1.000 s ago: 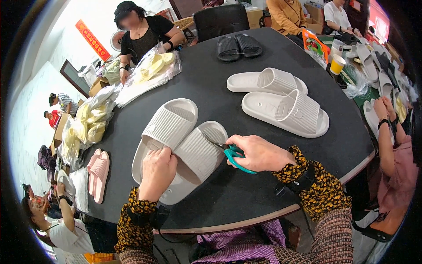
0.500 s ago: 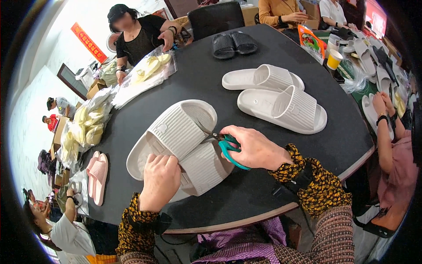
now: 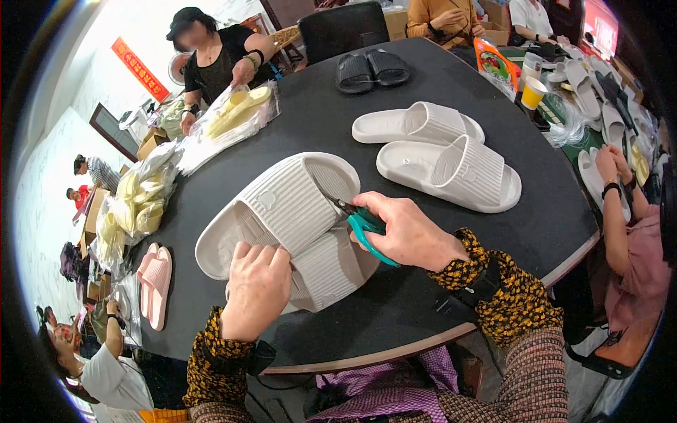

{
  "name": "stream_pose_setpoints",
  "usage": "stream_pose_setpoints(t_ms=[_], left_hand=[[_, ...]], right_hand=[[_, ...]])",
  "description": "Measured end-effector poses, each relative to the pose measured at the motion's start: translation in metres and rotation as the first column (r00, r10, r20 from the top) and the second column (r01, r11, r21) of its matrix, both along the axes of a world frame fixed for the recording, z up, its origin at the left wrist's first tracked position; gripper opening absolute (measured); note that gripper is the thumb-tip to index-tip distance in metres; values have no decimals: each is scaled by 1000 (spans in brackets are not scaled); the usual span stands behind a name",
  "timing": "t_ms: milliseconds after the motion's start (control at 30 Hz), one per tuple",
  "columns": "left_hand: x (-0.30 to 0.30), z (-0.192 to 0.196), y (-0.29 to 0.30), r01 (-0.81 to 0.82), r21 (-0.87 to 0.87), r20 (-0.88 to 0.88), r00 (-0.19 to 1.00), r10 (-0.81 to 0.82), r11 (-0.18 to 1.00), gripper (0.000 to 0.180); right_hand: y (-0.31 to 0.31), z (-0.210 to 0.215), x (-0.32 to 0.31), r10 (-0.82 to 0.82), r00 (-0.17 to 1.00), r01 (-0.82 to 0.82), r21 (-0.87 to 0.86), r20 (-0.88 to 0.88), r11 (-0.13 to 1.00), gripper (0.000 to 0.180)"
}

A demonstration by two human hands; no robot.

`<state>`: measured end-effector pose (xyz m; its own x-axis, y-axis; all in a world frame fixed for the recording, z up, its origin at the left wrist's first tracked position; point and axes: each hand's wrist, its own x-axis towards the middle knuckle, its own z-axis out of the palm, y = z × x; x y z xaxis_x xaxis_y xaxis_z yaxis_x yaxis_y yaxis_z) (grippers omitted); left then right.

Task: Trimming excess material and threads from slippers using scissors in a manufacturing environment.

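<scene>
A pair of pale grey ridged slippers lies before me: the far slipper (image 3: pixel 293 194) has a raised animal-shaped emblem and overlaps the near slipper (image 3: pixel 335 271). My left hand (image 3: pixel 259 289) is closed, its fingers curled over the slippers where the two straps meet; the fingertips are hidden inside. In my right hand (image 3: pixel 409 229) are teal-handled scissors (image 3: pixel 368 234), with the fingers wrapped round the handles. Their dark metal end reaches the strap edge of the far slipper near its toe opening. How far the blades are apart is hard to make out.
Another grey slipper pair (image 3: pixel 444 169) lies right of centre on the black table (image 3: pixel 423 296). Black slippers (image 3: pixel 372 70) are at the far edge, pink slippers (image 3: pixel 155 282) at the left. Opposite, a person handles bagged yellow slippers (image 3: pixel 240 113). Bagged slippers (image 3: pixel 141 197) sit beyond the left edge.
The far slipper has shifted and turned slightly up and rightward. The scissors' handles have come closer together. Across the table, the person's hand has moved down to the bagged yellow slippers.
</scene>
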<state>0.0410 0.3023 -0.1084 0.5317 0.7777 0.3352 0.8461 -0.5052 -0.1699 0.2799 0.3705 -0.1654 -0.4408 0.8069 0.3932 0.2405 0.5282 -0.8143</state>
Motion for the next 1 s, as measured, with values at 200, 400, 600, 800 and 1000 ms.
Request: stream_pose_setpoints(t_ms=[200, 400, 600, 800, 1000], left_hand=[[-7, -4, 3, -24, -47, 29, 999, 26, 999, 6], [-19, -17, 10, -220, -204, 205, 943, 261, 954, 11], [-13, -18, 6, -141, -259, 255, 944, 209, 956, 12], [-33, -28, 9, -92, -404, 346, 906, 246, 910, 12], [-70, -31, 27, -179, -340, 445, 834, 326, 923, 26]], right_hand=[[-3, 2, 1, -51, 998, 49, -55, -37, 997, 40], [10, -17, 0, -130, 990, 127, 46, 60, 991, 39], [17, -29, -1, -100, 995, 103, -228, 24, 968, 54], [20, -25, -2, -43, 977, -76, -528, -209, 846, 57], [20, -27, -4, -130, 957, -21, -506, -261, 862, 55]])
